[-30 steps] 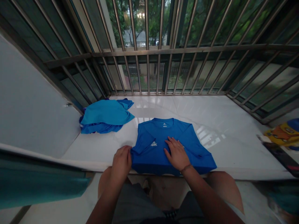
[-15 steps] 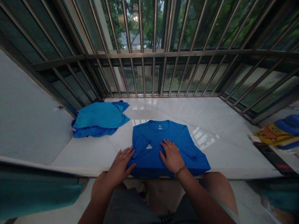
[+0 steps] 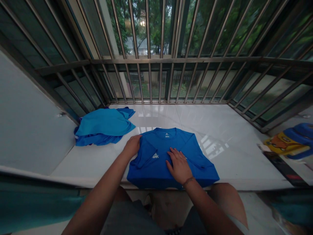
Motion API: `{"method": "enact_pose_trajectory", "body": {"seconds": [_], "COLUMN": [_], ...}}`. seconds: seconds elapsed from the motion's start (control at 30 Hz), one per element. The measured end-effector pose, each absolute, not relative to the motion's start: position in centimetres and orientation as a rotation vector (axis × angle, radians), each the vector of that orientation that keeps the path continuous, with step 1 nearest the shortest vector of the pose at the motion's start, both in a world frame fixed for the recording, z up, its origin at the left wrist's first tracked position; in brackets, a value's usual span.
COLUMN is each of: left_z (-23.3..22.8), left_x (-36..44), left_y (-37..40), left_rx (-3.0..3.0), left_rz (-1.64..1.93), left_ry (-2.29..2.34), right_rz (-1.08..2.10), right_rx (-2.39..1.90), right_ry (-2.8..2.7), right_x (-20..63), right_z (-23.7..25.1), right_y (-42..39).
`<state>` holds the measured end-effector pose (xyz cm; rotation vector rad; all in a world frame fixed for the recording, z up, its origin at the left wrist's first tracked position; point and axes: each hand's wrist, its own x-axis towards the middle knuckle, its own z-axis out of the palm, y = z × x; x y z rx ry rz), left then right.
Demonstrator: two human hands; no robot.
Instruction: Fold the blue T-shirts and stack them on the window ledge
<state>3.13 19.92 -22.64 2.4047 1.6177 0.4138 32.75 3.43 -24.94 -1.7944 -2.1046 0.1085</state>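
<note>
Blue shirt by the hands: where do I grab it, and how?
Probably pinch the blue shirt by both shoulder corners, coming from left and right: it lies flat, neckline toward the window bars, with the left hand at one corner.

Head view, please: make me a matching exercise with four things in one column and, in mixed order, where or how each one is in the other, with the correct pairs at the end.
Column one
1. Left hand
2. Right hand
3. Cloth pile
4. Metal bars

Column two
A. Rising at the back of the white ledge
B. Spread on the front of the blue shirt
C. Heaped, with light blue on top
D. At the edge of the blue shirt, near its shoulder

Pairs: 1-D, 2-B, 3-C, 4-A
</note>
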Motion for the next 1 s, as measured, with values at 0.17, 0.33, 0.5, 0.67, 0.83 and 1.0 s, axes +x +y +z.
{"method": "enact_pose_trajectory", "body": {"seconds": [0.17, 0.33, 0.5, 0.67, 0.83, 1.0], "left_z": [-21.6, -21.2, -20.9, -22.0, -24.1, -24.8], "left_x": [3.9, 4.3, 3.6, -0.2, -3.4, -3.5], "left_y": [25.8, 27.2, 23.3, 14.8, 9.1, 9.1], "left_rx": [2.412, 2.408, 2.346, 2.173, 2.137, 2.125], "left_rz": [0.295, 0.298, 0.443, 0.715, 0.729, 0.694], "left_ry": [1.644, 1.655, 1.763, 1.693, 1.485, 1.416], "right_rz": [0.113, 0.126, 0.150, 0.168, 0.121, 0.160], "right_rx": [-1.799, -1.799, -1.807, -1.819, -1.886, -1.864], "right_ry": [-2.093, -2.084, -2.074, -2.073, -2.055, -2.075], "right_x": [32.7, 32.7, 32.6, 32.6, 31.5, 26.5], "right_z": [-24.9, -25.1, -25.0, -25.2, -23.8, -20.1], "right_y": [3.4, 3.4, 3.4, 3.4, 3.7, 8.2]}}
